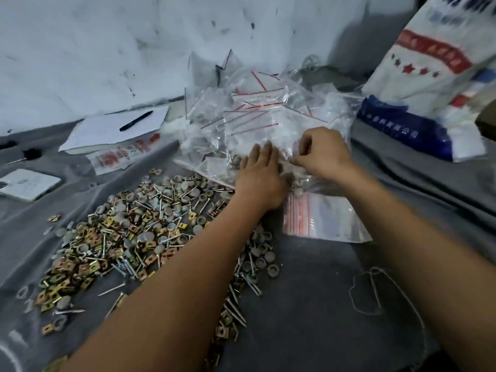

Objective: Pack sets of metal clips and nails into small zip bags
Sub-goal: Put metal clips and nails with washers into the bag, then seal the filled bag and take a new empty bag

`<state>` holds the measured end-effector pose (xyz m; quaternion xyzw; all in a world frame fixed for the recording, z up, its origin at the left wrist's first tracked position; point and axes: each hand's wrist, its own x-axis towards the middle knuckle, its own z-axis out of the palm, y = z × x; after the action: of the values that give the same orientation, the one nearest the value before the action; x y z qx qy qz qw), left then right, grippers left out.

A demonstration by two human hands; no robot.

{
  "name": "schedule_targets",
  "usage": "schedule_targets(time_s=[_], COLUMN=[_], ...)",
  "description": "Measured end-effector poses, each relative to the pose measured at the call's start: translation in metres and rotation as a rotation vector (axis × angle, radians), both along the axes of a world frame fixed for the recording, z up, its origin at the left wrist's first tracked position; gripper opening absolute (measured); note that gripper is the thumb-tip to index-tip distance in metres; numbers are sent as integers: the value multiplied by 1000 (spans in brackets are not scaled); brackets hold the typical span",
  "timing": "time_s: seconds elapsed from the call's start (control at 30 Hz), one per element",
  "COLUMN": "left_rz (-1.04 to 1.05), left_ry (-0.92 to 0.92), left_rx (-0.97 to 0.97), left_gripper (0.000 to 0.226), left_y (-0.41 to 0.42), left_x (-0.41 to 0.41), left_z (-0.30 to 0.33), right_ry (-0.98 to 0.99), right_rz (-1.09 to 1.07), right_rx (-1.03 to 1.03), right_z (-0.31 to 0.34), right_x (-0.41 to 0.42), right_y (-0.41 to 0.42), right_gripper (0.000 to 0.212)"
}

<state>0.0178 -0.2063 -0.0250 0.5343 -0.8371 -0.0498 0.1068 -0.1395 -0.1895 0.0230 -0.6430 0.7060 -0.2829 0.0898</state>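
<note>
As both hands meet at the bag pile point(257, 122):
L hand point(261, 181) fingers straight, pressing; R hand point(322, 154) pinches a zip bag point(292, 171) btwn them.

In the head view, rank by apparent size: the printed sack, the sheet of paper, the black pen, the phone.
1. Printed sack, cut off by the frame.
2. Sheet of paper.
3. Phone.
4. Black pen, thinnest.

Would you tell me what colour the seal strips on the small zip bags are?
Red, on clear plastic zip bags; the head view shows them.
</note>
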Motion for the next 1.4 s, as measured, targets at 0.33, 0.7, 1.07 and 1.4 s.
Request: schedule_targets(time_s=[0.33, 0.7, 1.07, 1.4], left_rz=[66, 168, 274, 188], left_ry=[-20, 683, 1232, 1003], left_rx=[1, 12, 372, 361], left_gripper=[70, 36, 34, 29], left_y=[29, 139, 153, 144], left_x=[-9, -40, -62, -57], left_z=[25, 17, 25, 1], right_ry=[214, 6, -414, -497], right_rz=[126, 311, 123, -52], right_rx=[437, 139, 152, 160], right_z=[-8, -34, -35, -43], right_x=[-23, -49, -48, -49], right_y=[97, 110, 125, 113], right_gripper=[55, 29, 59, 29])
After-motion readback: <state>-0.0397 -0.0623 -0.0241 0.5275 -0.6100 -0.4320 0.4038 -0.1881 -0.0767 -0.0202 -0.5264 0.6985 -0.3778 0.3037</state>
